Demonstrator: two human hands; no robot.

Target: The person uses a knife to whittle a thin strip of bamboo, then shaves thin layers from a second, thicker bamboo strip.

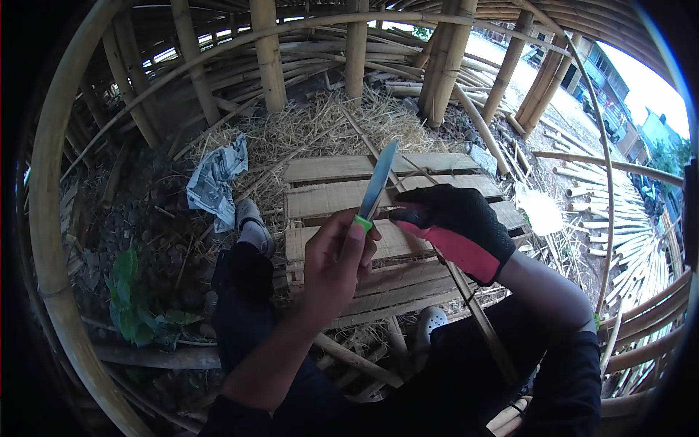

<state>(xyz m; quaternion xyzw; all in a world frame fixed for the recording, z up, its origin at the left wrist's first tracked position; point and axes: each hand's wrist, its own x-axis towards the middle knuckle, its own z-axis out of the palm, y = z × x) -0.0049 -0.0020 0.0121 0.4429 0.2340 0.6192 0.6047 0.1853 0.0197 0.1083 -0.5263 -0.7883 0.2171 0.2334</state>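
Observation:
My bare left hand (333,256) is closed round the green handle of a knife (380,178), its blade pointing up and slightly right. Close beside it, my right hand (462,227) wears a black and red glove. Its fingers are curled round a long, thin bamboo strip (472,300); the exact grip is partly hidden by the glove. The strip slants from the straw at the back, under the glove, down to my right thigh. Beneath both hands stands a slatted wooden crate (320,195), used as a low surface between my legs.
Crumpled newspaper (218,180) lies left of the crate, near my shoe (253,222). Straw (306,131) covers the ground behind. Upright bamboo poles (269,58) and a curved bamboo pole (62,218) surround me. Many cut bamboo pieces (633,269) lie at the right. A leafy plant (127,295) grows at left.

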